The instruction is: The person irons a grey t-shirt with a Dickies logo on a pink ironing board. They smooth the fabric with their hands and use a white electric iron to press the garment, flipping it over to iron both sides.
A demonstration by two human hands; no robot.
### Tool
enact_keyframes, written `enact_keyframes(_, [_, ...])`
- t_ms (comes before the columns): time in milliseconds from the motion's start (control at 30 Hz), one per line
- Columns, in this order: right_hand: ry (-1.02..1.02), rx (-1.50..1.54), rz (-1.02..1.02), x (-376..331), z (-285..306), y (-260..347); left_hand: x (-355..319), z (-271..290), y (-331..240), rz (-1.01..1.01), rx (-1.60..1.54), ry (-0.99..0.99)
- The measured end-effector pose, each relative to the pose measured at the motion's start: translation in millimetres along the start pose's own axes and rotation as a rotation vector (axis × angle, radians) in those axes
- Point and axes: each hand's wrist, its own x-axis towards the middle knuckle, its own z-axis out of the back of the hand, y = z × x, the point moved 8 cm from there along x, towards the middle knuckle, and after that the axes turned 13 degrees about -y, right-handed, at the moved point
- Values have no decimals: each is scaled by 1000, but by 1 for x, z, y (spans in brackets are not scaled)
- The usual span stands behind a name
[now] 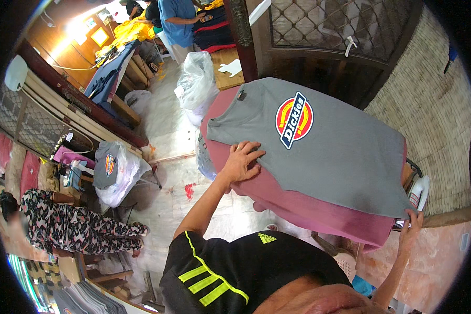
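Probably handles soft and light; hold grey shirt (345, 152) at edges, with left hand (240, 163) spread-fingered, right hand (413, 224) seemingly pinching a corner.

There's one left hand (243, 163), one right hand (412, 223), one grey shirt (345, 146) spread near, another grey garment (102, 170) left, one maroon-covered board (319, 215), one white iron (422, 184) right, and one blue-shirted person (175, 23) far off!

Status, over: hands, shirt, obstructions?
Left hand touching gray shirt; right hand at its corner. Shirt spread over maroon cover. White iron beside right hand.
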Motion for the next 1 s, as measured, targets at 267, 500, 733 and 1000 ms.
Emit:
enact_keyframes(267, [-124,-72,113,13,29,-9,16,9,30,-7,185,-179])
enact_keyframes(500, [-108,-49,230,1,46,35,22,30,41,-135,418,-239])
enact_keyframes(733, [-131,4,220,-20,88,39,14,70,1,-113,393,-235])
enact_keyframes(1000, [-24,95,140,-130,113,66,-102,85,-20,-57,411,-131])
